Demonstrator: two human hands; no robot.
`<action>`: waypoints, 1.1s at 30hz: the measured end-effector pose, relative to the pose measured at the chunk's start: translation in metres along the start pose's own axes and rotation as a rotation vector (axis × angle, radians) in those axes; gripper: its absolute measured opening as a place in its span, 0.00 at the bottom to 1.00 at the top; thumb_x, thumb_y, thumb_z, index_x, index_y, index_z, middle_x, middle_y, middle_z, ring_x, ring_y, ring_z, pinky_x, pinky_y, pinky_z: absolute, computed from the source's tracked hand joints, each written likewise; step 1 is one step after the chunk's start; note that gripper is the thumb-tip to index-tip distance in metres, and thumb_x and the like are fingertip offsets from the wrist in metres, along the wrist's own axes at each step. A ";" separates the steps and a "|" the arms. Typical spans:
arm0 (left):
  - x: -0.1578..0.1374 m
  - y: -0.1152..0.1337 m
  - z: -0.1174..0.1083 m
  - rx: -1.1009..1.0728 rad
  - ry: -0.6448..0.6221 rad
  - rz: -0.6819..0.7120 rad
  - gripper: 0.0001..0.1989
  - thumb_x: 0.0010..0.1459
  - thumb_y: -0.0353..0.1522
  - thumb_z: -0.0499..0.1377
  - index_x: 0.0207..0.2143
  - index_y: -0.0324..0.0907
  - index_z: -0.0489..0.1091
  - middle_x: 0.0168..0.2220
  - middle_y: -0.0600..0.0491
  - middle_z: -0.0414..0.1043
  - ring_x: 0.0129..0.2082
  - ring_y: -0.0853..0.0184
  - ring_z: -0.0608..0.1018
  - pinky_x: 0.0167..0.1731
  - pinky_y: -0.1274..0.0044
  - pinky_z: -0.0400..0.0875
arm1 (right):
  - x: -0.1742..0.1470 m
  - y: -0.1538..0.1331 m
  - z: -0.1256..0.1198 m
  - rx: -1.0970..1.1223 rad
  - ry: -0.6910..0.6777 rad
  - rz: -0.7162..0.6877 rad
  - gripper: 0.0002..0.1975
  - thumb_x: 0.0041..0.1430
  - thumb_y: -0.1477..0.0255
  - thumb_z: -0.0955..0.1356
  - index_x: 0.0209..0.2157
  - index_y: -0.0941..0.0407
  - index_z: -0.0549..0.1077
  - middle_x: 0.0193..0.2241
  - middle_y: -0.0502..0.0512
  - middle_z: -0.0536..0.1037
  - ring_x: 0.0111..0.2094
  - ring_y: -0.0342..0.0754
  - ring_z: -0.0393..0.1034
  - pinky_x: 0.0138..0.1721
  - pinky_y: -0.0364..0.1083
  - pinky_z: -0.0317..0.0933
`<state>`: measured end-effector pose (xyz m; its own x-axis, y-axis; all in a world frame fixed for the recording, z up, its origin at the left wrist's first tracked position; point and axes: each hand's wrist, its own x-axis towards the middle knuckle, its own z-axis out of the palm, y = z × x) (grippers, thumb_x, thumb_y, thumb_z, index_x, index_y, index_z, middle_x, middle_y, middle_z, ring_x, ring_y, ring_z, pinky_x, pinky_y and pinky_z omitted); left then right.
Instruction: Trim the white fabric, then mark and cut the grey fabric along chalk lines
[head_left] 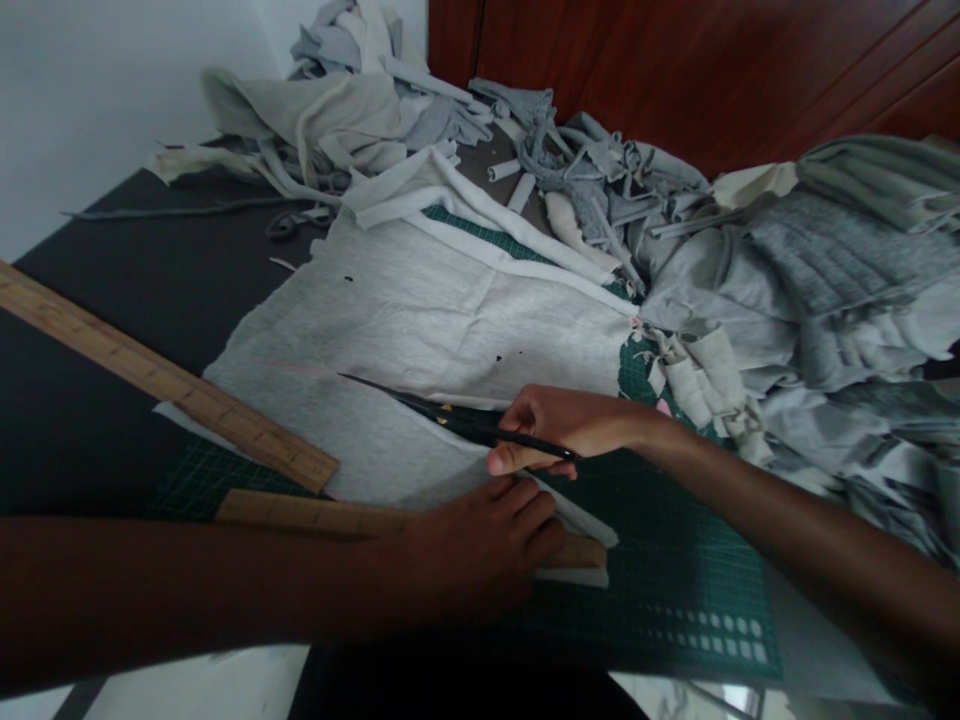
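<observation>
My right hand (551, 430) is closed on a pair of black-handled scissors (439, 411), whose blades point left into a light grey cloth (360, 330). A cut runs through the cloth from the right to about where the blades meet. Below it, my left hand (487, 545) presses down with bent fingers on the near part of the cloth, over a wooden ruler (585, 552). The cloth's edge passes under those fingers, and the fingertips are partly hidden. A few small dark holes show in the cloth.
A green cutting mat (675, 560) lies beneath the cloth on a dark table (67, 300). Another wooden ruler (165, 375) slants in from the left. Heaped grey scraps (577, 160) stand at the back, with folded grey fabric (840, 250) on the right.
</observation>
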<state>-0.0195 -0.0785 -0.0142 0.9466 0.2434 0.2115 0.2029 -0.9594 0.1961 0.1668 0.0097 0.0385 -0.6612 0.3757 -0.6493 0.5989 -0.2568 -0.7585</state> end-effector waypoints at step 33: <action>0.001 -0.001 -0.001 -0.001 -0.016 -0.006 0.15 0.67 0.39 0.62 0.49 0.37 0.72 0.47 0.45 0.77 0.50 0.55 0.75 0.53 0.66 0.66 | 0.006 0.003 0.002 0.073 0.019 -0.014 0.30 0.53 0.47 0.78 0.21 0.55 0.66 0.13 0.39 0.64 0.14 0.35 0.56 0.13 0.37 0.51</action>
<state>-0.0186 -0.0774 -0.0126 0.9493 0.2466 0.1951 0.2082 -0.9579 0.1978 0.1643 0.0092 0.0322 -0.6599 0.3968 -0.6380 0.5546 -0.3157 -0.7699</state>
